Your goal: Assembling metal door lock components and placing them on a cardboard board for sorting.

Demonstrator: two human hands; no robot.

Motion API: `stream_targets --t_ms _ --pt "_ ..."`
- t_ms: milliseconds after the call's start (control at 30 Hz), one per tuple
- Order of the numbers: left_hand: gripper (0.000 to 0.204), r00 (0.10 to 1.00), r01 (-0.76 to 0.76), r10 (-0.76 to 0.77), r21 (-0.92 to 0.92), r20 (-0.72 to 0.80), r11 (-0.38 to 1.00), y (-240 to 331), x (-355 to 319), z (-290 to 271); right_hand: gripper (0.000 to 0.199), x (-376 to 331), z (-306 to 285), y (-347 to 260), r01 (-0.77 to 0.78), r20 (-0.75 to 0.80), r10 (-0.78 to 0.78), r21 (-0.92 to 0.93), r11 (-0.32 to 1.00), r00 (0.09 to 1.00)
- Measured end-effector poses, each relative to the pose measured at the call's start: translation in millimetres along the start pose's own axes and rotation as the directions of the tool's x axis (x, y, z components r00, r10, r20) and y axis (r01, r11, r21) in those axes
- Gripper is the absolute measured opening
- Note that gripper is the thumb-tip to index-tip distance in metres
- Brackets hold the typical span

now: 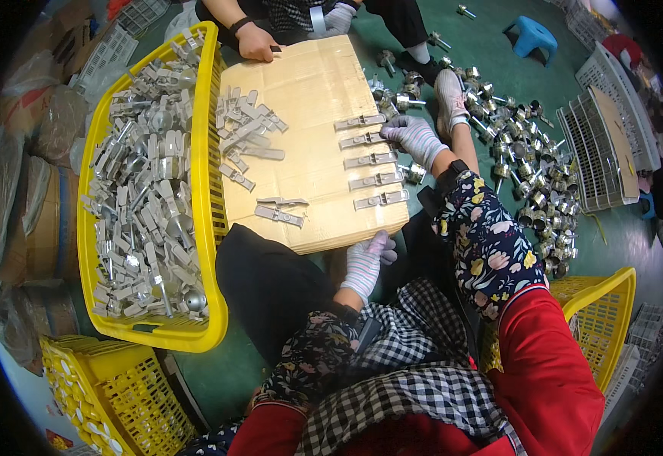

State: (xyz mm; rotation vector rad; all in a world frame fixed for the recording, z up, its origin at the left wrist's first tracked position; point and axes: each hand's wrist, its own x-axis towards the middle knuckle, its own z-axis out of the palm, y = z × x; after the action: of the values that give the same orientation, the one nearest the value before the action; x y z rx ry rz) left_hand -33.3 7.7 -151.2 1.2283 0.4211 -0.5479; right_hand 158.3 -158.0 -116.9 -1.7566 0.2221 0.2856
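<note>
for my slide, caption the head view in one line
Striped-gloved right hand beside five grey clips lined up on cardboard.

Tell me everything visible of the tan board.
The tan board looks like creased cardboard, rectangular, with a layered near edge, lying beside the large yellow basket. Loose grey clips lie on its left, a row of five on its right. The left hand is at its near edge, the right hand at its right, a co-worker's hand at its far edge.
</note>
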Motion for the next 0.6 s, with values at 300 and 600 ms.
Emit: stream_targets --t_ms 300,600 --pt "0.037 1.0 -0.004 0.004 0.008 0.013 1.0 0 0 2 0.031 8 -1 9 0.119 -0.1 -0.124 -0.049 0.992 0.987" --pt "0.039 1.0 -0.007 0.007 -0.003 -0.003 1.0 0 0 2 0.033 9 -1 14 0.026 -0.009 -0.026 -0.036 0.999 1.0"
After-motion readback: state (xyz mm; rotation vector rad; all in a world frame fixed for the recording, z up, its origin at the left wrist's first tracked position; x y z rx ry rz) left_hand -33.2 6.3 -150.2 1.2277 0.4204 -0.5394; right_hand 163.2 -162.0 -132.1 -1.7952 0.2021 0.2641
